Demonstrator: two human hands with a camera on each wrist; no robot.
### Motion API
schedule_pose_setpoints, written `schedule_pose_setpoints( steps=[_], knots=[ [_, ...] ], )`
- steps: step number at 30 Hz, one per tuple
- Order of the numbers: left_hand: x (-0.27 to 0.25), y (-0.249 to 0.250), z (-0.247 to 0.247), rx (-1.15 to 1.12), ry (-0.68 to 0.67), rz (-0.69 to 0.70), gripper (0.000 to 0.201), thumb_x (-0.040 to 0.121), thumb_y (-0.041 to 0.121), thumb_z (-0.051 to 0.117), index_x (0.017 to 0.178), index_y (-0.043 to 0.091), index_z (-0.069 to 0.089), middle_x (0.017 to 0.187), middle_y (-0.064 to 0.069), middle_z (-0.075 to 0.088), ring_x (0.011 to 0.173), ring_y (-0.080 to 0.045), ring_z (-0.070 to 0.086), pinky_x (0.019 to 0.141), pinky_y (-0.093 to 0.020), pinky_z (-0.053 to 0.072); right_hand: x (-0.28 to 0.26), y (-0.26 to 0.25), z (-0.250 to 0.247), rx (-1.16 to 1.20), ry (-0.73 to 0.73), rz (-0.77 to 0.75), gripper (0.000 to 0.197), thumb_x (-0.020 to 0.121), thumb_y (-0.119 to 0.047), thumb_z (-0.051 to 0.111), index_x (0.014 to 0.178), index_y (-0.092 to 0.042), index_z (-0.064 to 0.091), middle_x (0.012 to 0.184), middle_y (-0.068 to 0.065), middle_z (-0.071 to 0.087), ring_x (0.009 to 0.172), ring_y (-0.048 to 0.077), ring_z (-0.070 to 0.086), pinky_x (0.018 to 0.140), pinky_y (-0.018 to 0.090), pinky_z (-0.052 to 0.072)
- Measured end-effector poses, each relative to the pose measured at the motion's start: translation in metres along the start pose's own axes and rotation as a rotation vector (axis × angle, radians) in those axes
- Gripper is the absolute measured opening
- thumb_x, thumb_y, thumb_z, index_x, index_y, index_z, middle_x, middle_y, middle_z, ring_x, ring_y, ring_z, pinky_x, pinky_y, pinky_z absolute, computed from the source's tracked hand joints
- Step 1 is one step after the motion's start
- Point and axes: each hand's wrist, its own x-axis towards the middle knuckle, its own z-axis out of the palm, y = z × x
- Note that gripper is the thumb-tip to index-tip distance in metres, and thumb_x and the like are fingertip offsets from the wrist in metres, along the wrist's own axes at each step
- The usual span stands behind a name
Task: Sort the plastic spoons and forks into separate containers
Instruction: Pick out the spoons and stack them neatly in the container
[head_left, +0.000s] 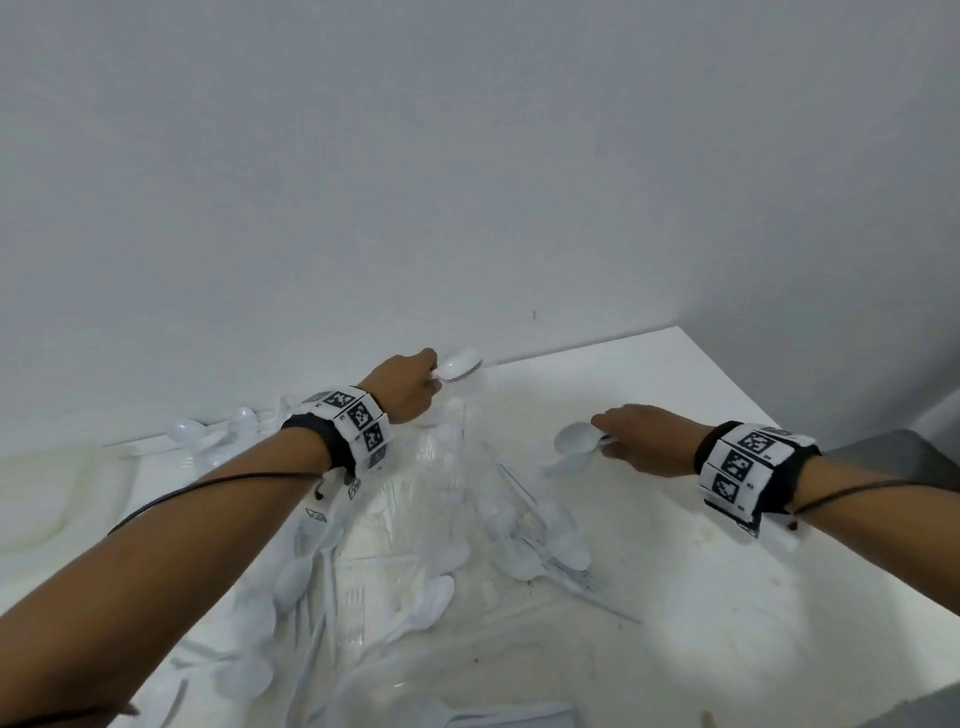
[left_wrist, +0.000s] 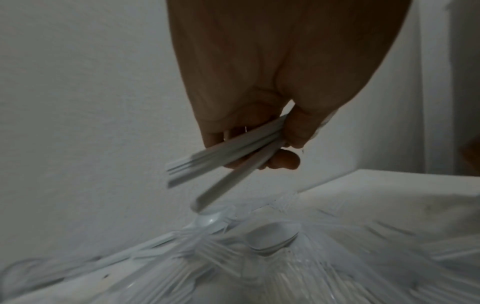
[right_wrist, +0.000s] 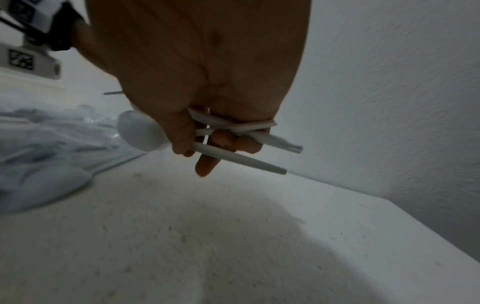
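Clenched round bundles of white plastic spoons, both hands hover over the white table (head_left: 727, 597). Nearest lies the loose heap of cutlery (head_left: 415, 561) on clear plastic wrap, spread between the forearms. Further out, the right hand (head_left: 649, 439) grips several spoons (right_wrist: 140, 133), bowls pointing left, handles jutting right. Farthest, by the wall, the left hand (head_left: 408, 389) holds its own spoons (head_left: 460, 365), handles fanning below the fingers (left_wrist: 285, 160). A pale tray (head_left: 47, 493) sits far left.
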Motion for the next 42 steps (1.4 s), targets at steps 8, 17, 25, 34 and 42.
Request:
schedule_pose_setpoints(
  steps=[8, 17, 25, 34, 42],
  knots=[
    [-0.077, -0.002, 0.003, -0.769, -0.081, -0.231, 0.012, 0.099, 0.014, 0.041, 0.091, 0.007, 0.047, 0.065, -0.004, 0.040, 0.047, -0.015, 0.035, 0.046, -0.024, 0.029, -0.017, -0.068, -0.009, 0.652, 0.097, 0.061, 0.016, 0.101, -0.013, 0.038, 0.086, -0.011, 0.044, 0.078, 0.008, 0.062, 0.060, 0.012, 0.052, 0.057, 0.015, 0.041],
    [-0.127, 0.048, 0.007, -1.311, -0.005, -0.362, 0.016, 0.092, -0.002, 0.040, 0.094, -0.001, 0.055, 0.071, -0.013, 0.051, 0.062, -0.023, 0.053, 0.055, -0.027, 0.045, 0.003, -0.179, -0.009, 1.410, 0.247, 0.113, 0.006, 0.099, -0.014, 0.044, 0.097, -0.008, 0.046, 0.075, 0.010, 0.054, 0.055, 0.017, 0.050, 0.050, 0.029, 0.046],
    [-0.150, 0.050, 0.016, -1.238, 0.124, -0.392, 0.014, 0.077, -0.004, 0.061, 0.065, 0.001, 0.055, 0.073, -0.015, 0.052, 0.060, -0.019, 0.048, 0.058, -0.028, 0.043, -0.008, -0.211, 0.003, 1.328, 0.313, 0.152, 0.018, 0.100, -0.026, 0.042, 0.105, -0.008, 0.046, 0.089, 0.006, 0.057, 0.070, 0.015, 0.055, 0.057, 0.027, 0.045],
    [-0.160, 0.060, 0.022, -1.104, 0.044, -0.273, 0.023, 0.082, -0.012, 0.042, 0.086, -0.021, 0.062, 0.069, -0.021, 0.059, 0.061, -0.028, 0.055, 0.076, -0.045, 0.055, -0.018, -0.223, 0.006, 1.342, 0.302, 0.310, 0.022, 0.099, -0.018, 0.043, 0.114, -0.001, 0.042, 0.082, 0.019, 0.061, 0.062, 0.023, 0.060, 0.051, 0.030, 0.051],
    [-0.162, 0.059, 0.016, -1.241, 0.048, -0.418, 0.012, 0.086, 0.005, 0.050, 0.085, -0.002, 0.061, 0.080, -0.017, 0.056, 0.059, -0.022, 0.058, 0.058, -0.026, 0.051, -0.023, -0.230, 0.003, 1.252, 0.270, 0.352, 0.027, 0.098, -0.016, 0.038, 0.119, 0.001, 0.041, 0.101, 0.022, 0.059, 0.060, 0.022, 0.054, 0.044, 0.027, 0.045]
  ],
)
